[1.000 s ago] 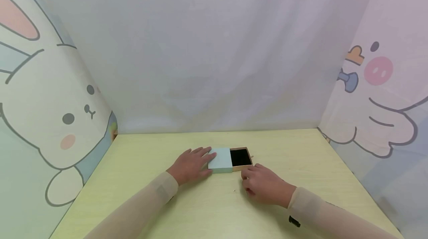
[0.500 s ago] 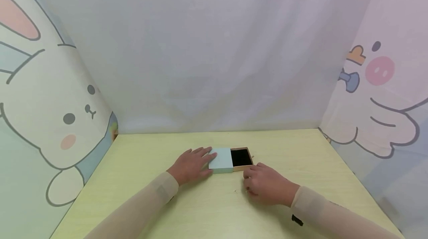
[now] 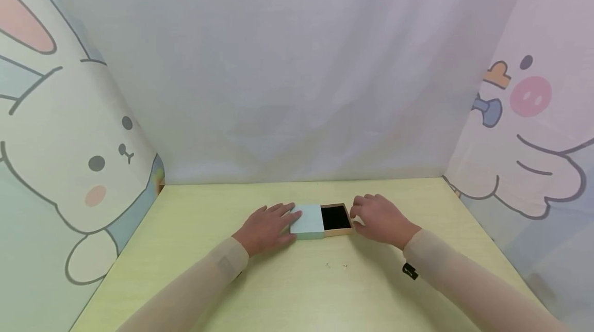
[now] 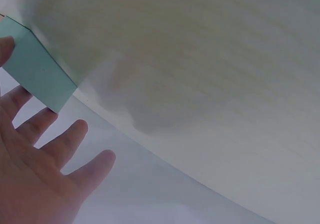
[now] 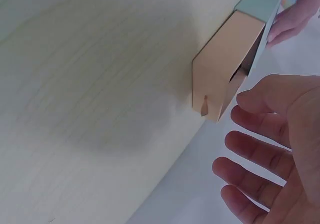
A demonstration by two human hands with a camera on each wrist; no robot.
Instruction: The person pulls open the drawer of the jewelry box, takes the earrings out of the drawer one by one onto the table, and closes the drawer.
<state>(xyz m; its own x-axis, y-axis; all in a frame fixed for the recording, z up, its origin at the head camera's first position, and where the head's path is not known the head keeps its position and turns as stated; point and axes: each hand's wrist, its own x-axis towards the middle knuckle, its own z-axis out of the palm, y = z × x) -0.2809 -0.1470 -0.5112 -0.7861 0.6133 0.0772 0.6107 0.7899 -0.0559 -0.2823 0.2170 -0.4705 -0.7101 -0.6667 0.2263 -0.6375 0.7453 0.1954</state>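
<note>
A small matchbox-style drawer box stands on the table, with a pale mint sleeve [image 3: 307, 221] and an orange-brown drawer [image 3: 337, 232] pulled out to the right. Black lining [image 3: 335, 217] shows inside the drawer. My left hand [image 3: 265, 228] rests on the sleeve's left end, fingers spread over the top and the thumb against its near side. My right hand [image 3: 381, 218] is just beyond the drawer's right end, its bent fingers apart and holding nothing. In the right wrist view a little pull tab [image 5: 204, 106] sticks out of the drawer's end, near the right fingertips.
Two tiny shiny pieces, perhaps earrings, lie on the table: one piece [image 3: 327, 265] in front of the box and another piece [image 3: 345, 266] to its right. Cartoon-printed cloths [image 3: 51, 167] hang at both sides, and a plain white curtain [image 3: 297, 74] behind the table [image 3: 209, 203].
My right hand has left the table in front of the drawer and moved up to its right end, uncovering the second tiny piece. The left hand stays on the sleeve.
</note>
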